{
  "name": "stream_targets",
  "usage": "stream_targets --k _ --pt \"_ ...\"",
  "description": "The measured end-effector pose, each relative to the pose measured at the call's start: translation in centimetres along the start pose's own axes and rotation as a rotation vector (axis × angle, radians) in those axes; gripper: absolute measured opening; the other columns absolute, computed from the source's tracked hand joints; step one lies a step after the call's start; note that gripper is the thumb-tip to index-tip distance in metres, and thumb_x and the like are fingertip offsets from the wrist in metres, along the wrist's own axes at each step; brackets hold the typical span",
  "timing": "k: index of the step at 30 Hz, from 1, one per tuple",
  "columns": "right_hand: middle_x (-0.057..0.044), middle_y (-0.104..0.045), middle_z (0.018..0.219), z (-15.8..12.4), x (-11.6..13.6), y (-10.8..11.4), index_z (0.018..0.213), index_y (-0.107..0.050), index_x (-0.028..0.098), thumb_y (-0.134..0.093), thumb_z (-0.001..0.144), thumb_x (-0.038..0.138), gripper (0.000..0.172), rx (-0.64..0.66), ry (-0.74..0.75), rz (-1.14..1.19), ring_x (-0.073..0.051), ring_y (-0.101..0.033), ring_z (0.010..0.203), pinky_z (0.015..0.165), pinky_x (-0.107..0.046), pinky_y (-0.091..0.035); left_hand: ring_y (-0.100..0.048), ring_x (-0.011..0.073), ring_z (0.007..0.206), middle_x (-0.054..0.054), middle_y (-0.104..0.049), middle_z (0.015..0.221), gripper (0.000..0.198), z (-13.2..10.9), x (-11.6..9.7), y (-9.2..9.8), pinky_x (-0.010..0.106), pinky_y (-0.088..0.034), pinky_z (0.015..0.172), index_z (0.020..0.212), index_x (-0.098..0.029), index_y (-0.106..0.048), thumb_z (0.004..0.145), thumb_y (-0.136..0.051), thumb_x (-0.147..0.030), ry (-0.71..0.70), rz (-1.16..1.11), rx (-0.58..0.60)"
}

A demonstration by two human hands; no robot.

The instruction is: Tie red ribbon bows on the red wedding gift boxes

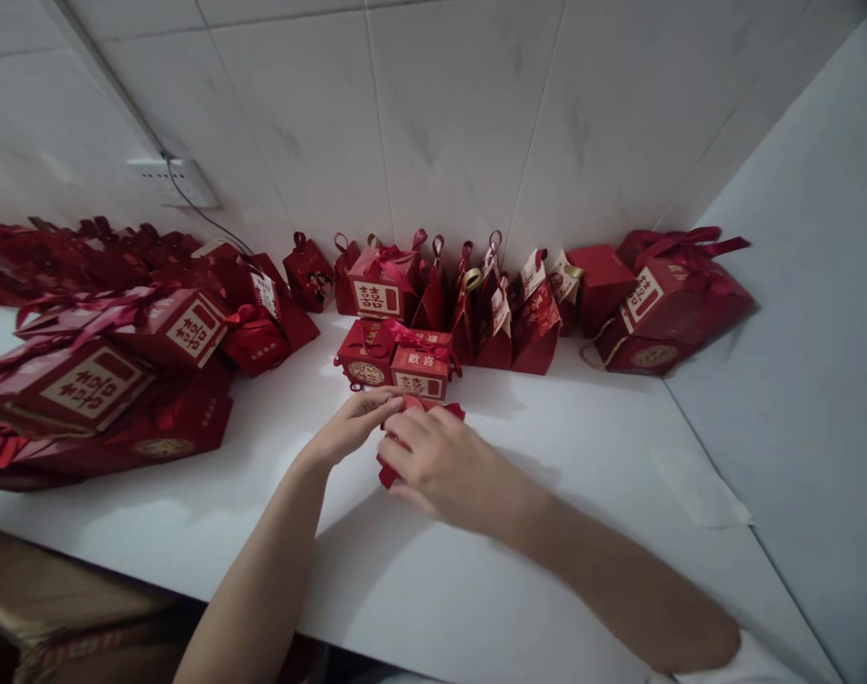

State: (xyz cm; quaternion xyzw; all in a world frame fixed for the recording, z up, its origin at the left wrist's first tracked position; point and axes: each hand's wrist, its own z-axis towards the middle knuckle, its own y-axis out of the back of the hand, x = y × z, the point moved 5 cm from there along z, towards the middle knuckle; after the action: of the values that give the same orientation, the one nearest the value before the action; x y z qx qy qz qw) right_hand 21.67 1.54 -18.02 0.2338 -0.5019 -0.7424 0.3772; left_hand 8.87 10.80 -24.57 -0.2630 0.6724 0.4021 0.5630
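We've got both hands on a small red box (417, 429) lying on the white table (590, 456). Our left hand (356, 426) touches it from the left with its fingertips, and our right hand (443, 465) covers most of it, so its shape is hard to tell. Just behind sit two finished red boxes with ribbon (397, 359). A row of red gift bags (497, 304) lines the tiled wall (440, 114), bigger red boxes (98, 370) pile up on the left, and a wall socket (173, 180) shows above them.
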Motion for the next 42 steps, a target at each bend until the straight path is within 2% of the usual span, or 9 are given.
stream_targets --k 3,9,13,16,26,31,35,39,42 --pt "-0.01 -0.059 0.103 0.2 2.7 -2.2 0.106 -0.058 0.012 -0.049 0.093 0.012 0.017 0.006 -0.025 -0.143 -0.023 -0.054 0.092 0.082 -0.037 -0.049 -0.061 0.0205 0.09 0.006 -0.07 0.091 0.038 0.0 0.5 0.3 0.03 -0.046 0.083 0.086 -0.013 -0.071 0.091 -0.055 -0.048 0.038 -0.012 -0.066" --pt "-0.012 -0.059 0.106 0.1 4.2 -4.4 0.104 -0.06 0.013 -0.048 0.092 0.014 0.018 -0.003 -0.104 -0.283 -0.024 -0.054 0.093 0.081 -0.036 -0.051 -0.063 0.0216 0.089 0.007 -0.072 0.091 0.039 0.3 0.9 0.2 0.031 -0.046 0.081 0.091 -0.014 -0.07 0.09 -0.057 -0.051 0.079 -0.122 -0.115" --pt "-0.01 -0.059 0.1 0.1 4.0 -4.3 0.099 -0.061 0.014 -0.05 0.089 0.014 0.014 0.013 -0.108 -0.288 -0.024 -0.055 0.089 0.078 -0.035 -0.052 -0.061 0.0205 0.098 0.007 -0.07 0.101 0.038 0.4 0.4 0.2 0.028 -0.043 0.085 0.065 -0.016 -0.048 0.083 -0.068 -0.043 0.01 -0.112 -0.185" --pt "-0.01 -0.059 0.094 0.1 3.8 -4.1 0.092 -0.06 0.014 -0.05 0.088 0.012 0.011 0.01 -0.11 -0.285 -0.023 -0.056 0.084 0.072 -0.035 -0.052 -0.059 0.0164 0.09 0.005 -0.066 0.102 0.048 0.4 0.4 -0.2 0.025 -0.044 0.077 0.066 -0.018 -0.034 0.073 -0.078 -0.035 0.013 -0.13 -0.176" --pt "-0.006 -0.061 0.081 -0.2 3.0 -2.1 0.089 -0.056 0.014 -0.047 0.081 -0.002 0.02 0.111 -0.008 0.037 -0.02 -0.058 0.073 0.053 -0.029 -0.043 -0.042 0.0094 0.065 -0.006 -0.044 0.069 0.053 0.5 0.6 -0.7 0.022 -0.037 0.061 0.07 -0.02 -0.03 0.065 -0.082 -0.026 -0.006 -0.068 -0.127" --pt "-0.003 -0.066 0.089 -0.8 0.8 -0.3 0.094 -0.06 0.017 -0.048 0.087 0.0 0.021 0.215 -0.059 0.497 -0.014 -0.061 0.078 0.065 -0.024 -0.044 -0.042 0.0099 0.067 -0.004 -0.044 0.07 0.051 0.5 0.0 -1.3 0.022 -0.035 0.061 0.068 -0.019 -0.031 0.067 -0.081 -0.029 -0.032 0.021 -0.093" --pt "0.001 -0.071 0.089 -1.7 -1.8 2.7 0.094 -0.065 0.019 -0.059 0.092 0.022 0.006 0.295 -0.086 0.941 -0.012 -0.064 0.079 0.072 -0.021 -0.047 -0.046 0.01 0.068 -0.004 -0.049 0.073 0.047 0.5 -0.1 -2.0 0.022 -0.037 0.062 0.07 -0.019 -0.035 0.07 -0.08 -0.033 -0.044 -0.028 -0.04" --pt "-0.002 -0.07 0.102 -2.5 -6.3 4.7 0.104 -0.067 0.023 -0.047 0.098 0.025 0.021 0.122 -0.356 0.817 -0.016 -0.064 0.089 0.079 -0.028 -0.048 -0.055 0.0145 0.078 0.0 -0.058 0.083 0.032 0.5 -0.5 -2.2 0.026 -0.043 0.073 0.078 -0.016 -0.052 0.074 -0.077 -0.035 -0.079 0.03 0.014" --pt "-0.005 -0.066 0.116 -2.9 -7.8 3.9 0.104 -0.067 0.023 -0.048 0.096 0.025 0.02 0.148 -0.387 0.687 -0.02 -0.061 0.103 0.09 -0.033 -0.046 -0.059 0.0192 0.09 0.005 -0.063 0.09 0.025 0.4 -0.9 -2.1 0.031 -0.045 0.083 0.079 -0.015 -0.062 0.079 -0.073 -0.037 -0.103 0.121 0.029"
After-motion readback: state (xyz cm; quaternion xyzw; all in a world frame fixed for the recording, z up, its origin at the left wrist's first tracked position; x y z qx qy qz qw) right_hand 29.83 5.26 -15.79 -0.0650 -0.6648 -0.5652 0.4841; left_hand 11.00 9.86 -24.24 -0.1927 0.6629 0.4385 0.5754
